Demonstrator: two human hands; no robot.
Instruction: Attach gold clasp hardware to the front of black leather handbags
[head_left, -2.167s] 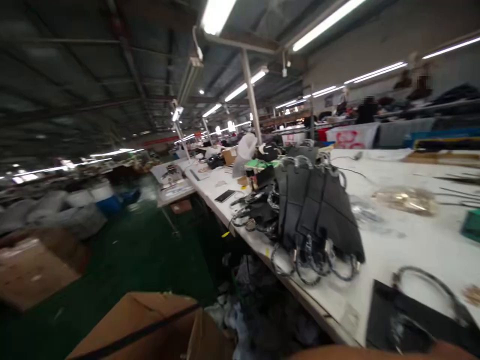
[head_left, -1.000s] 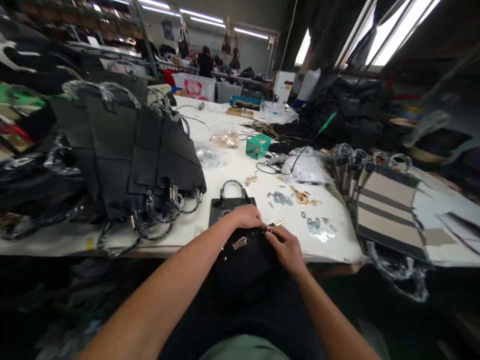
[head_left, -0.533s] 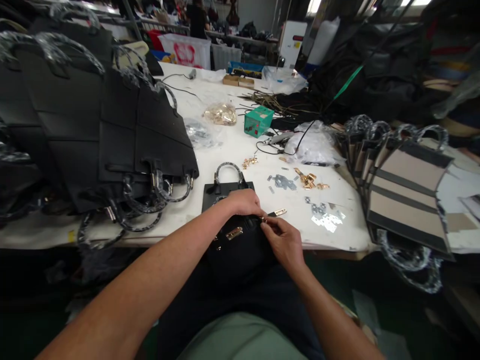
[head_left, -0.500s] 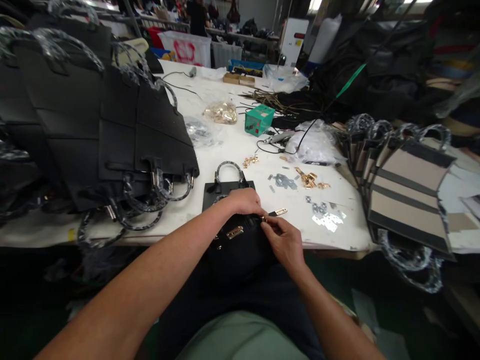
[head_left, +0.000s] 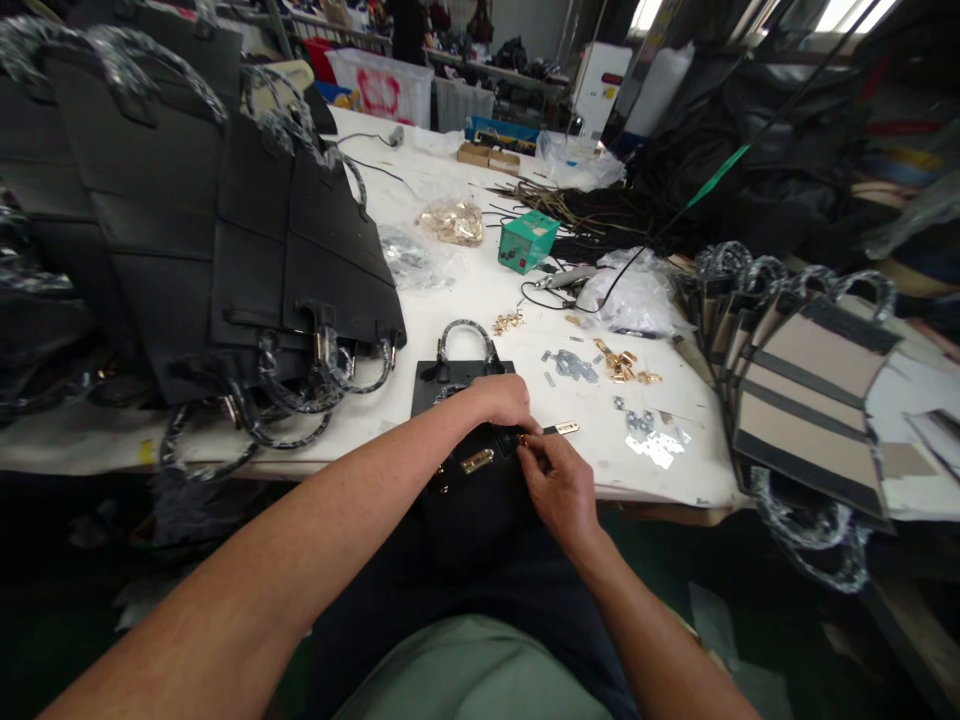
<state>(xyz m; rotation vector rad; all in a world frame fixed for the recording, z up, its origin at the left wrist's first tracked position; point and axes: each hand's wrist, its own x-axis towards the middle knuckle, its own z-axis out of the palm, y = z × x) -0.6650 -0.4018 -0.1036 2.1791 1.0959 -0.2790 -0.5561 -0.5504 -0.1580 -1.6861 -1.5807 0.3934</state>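
In the head view, our right hand (head_left: 559,485) has edged slightly inward against the black handbag (head_left: 491,500) since half a second ago, while the handbag and the pieces around it look unchanged. We judge that the work is still at that same spot, with nothing finished or let go. The handbag lies over the near edge of the tabletop (head_left: 536,385), directly under both hands. The right hand's thumb and fingers appear pinched on a small gold fitting (head_left: 523,438) at the handbag's right side. Our left hand (head_left: 506,400) curls over the handbag, its fingertips touching or nearly touching the right's; we cannot tell what it grips. A gold-ended strap (head_left: 568,427) pokes out right of the handbag; farther right lie grey plates (head_left: 574,365) and loose gold pieces (head_left: 621,365).
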